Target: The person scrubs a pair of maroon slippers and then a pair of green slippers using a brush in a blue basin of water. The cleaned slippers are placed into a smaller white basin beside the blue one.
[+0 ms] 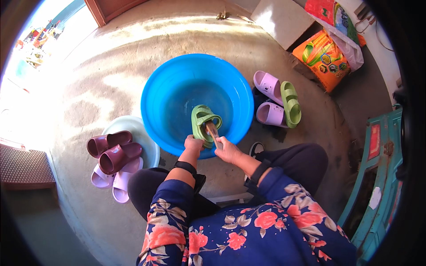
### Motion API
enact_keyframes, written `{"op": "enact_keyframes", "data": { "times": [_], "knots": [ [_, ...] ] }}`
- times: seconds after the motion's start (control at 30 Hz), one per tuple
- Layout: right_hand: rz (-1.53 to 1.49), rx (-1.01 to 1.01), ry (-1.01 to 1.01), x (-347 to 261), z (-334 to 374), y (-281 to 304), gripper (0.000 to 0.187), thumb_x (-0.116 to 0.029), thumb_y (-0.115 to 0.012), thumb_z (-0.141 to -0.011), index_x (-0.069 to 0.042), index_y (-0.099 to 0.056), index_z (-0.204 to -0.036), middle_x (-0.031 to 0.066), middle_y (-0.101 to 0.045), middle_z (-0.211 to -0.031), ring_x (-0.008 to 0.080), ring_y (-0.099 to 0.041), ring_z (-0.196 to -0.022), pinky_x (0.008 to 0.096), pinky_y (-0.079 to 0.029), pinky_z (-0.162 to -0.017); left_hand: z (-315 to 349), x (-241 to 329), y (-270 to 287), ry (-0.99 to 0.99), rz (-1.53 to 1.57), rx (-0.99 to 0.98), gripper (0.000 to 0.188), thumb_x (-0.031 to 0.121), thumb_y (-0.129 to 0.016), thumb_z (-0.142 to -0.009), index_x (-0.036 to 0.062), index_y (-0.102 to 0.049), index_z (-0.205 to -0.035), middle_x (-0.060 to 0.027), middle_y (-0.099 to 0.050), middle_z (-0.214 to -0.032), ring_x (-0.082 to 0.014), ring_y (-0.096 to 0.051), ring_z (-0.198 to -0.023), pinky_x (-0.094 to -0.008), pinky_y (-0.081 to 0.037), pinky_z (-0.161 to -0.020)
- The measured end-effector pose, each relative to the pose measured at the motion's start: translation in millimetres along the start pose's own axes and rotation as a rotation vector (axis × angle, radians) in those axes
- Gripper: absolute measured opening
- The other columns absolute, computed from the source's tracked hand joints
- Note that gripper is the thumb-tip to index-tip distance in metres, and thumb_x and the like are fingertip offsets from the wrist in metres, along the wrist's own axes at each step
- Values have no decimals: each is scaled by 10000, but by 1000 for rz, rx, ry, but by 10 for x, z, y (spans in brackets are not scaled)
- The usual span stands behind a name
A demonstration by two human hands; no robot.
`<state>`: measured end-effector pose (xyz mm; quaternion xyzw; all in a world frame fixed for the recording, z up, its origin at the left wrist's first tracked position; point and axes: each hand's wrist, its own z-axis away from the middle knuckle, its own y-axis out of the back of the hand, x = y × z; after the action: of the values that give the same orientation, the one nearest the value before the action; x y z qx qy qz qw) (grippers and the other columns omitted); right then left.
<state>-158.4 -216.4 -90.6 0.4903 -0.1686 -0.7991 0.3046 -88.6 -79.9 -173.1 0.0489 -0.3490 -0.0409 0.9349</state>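
Note:
A big blue basin (153, 84) with water in it stands on the floor in front of me. Over its near side, my left hand (193, 142) grips a green sandal (198, 116) by one end, tilted with its strap side up. Closed round a wooden-handled brush (214, 131), my right hand (228, 150) holds the brush's head inside the sandal, under the strap. The bristles are hidden there. To the right of the basin lies another green sandal (291, 106), beside two pink slippers (269, 113).
Left of the basin, maroon slippers (116, 158) and lilac slippers (122, 182) rest on a pale round basin (153, 148). An orange sack (326, 57) stands at the far right, near a teal metal frame (377, 173). A brown textured stool (26, 166) is at the left edge.

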Motion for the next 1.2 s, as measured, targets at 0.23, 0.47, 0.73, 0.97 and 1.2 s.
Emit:
{"op": "enact_keyframes", "data": {
  "times": [0.23, 0.47, 0.73, 0.97, 1.2],
  "knots": [
    [23, -56, 2, -153, 58, 46, 528, -221, -579, -668, -44, -409, -1135, 217, -554, -938, 323, -557, -872, 361, -431, -752, -163, -78, -26, 46, 55, -8, 232, -35, -570, -724, 7, -504, -943, -130, -554, -896, -276, -579, -776, -374, -518, -608],
    [-32, -106, 71, -66, 49, 12, 555, -232, -580, -663, -50, -396, -1154, 193, -542, -963, 264, -547, -879, 342, -426, -738, -101, -38, -22, 105, 86, -31, 178, -28, -561, -736, -6, -510, -905, -140, -545, -884, -280, -577, -780, -376, -526, -617],
    [-29, -51, 41, -23, -126, -24, 545, -263, -555, -677, -101, -380, -1166, 234, -533, -999, 374, -512, -939, 382, -417, -792, -67, 18, 13, 175, 217, -82, 210, 1, -567, -739, -32, -513, -938, -148, -556, -914, -274, -594, -739, -335, -529, -554],
    [-122, -53, 92, 163, 237, 56, 555, -251, -549, -673, -104, -373, -1179, 231, -534, -1001, 366, -515, -948, 381, -410, -793, -4, 22, -33, 110, 129, -94, 197, 12, -554, -769, -18, -506, -957, -126, -562, -907, -259, -581, -768, -353, -520, -612],
    [152, 33, -122, 97, -151, 73, 530, -254, -557, -671, -102, -415, -1159, 216, -550, -970, 327, -542, -914, 342, -423, -775, -73, -20, -29, 84, 105, -103, 187, 43, -568, -770, 6, -519, -947, -116, -564, -900, -250, -567, -793, -363, -502, -644]
  ]
}}
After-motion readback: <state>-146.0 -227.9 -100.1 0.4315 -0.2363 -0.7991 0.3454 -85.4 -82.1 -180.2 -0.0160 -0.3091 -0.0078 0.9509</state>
